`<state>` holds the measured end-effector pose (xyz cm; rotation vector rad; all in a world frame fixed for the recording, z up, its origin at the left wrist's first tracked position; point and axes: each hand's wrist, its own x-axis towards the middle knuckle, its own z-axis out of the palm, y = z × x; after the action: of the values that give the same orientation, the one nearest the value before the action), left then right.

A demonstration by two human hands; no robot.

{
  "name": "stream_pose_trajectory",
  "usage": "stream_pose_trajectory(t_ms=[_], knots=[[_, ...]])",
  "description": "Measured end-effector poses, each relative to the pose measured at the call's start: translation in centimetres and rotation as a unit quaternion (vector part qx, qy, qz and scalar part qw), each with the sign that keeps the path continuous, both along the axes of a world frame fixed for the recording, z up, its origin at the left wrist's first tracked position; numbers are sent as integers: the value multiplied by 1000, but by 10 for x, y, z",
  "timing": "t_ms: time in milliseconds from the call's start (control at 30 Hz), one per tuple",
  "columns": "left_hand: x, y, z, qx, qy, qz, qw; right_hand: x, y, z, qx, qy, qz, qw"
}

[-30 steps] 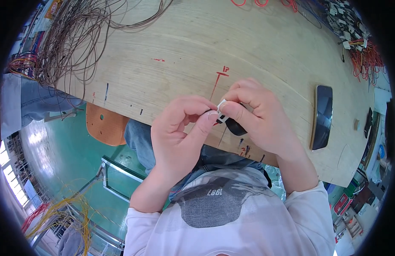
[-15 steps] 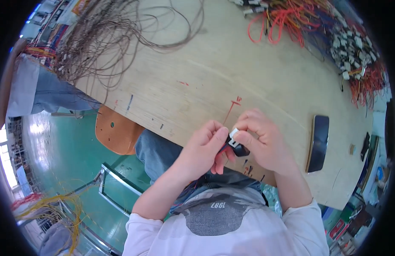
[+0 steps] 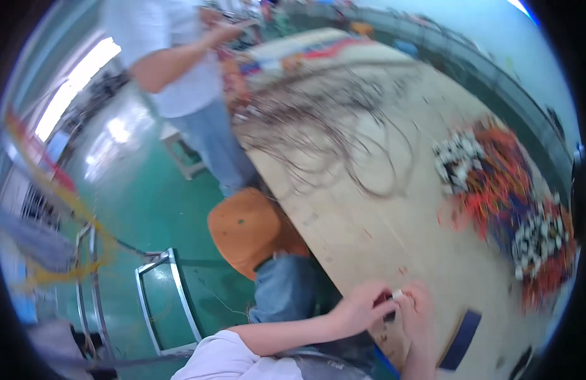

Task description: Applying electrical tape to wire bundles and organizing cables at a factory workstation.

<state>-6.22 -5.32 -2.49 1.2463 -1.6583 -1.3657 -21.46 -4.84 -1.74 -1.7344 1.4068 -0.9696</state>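
My left hand [image 3: 364,310] and my right hand [image 3: 417,309] meet over the near edge of the wooden table [image 3: 350,234]. Between their fingertips sits a small white plastic connector [image 3: 397,294], which my right thumb and fingers pinch. Just below the connector a dark bit shows beside my left fingers; in the earlier picture these fingers grip thin red and dark wires behind it. Motion blur softens the hands, so the exact grip of the left fingertips is partly hidden.
A dark phone [image 3: 461,340] lies right of my hands. Brown wires [image 3: 324,126] sprawl over the far table; wire bundles with white connectors [image 3: 457,161] lie at right. An orange seat [image 3: 242,231], a metal frame [image 3: 173,297] and a standing person [image 3: 185,76] are at left.
The view has swung up and left, bringing the standing person and far table end into sight. My hands now appear lower and farther right, still together at the white connector.
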Motion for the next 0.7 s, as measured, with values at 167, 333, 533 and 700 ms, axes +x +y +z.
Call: stream_pose_trajectory(t_ms=[167, 333, 533, 700], knots=[[3, 3, -16, 75, 77, -67, 992, -4, 11, -11, 9, -11, -5, 1000], [11, 15, -27, 85, 116, -54, 988, 12, 18, 20, 136, -44, -66, 987], [19, 18, -6, 85, 121, -74, 986, 9, 19, 31, 142, 61, -9, 988], [27, 26, 1, 23, 106, 4, 994, 22, 7, 48, 199, 47, 72, 976]])
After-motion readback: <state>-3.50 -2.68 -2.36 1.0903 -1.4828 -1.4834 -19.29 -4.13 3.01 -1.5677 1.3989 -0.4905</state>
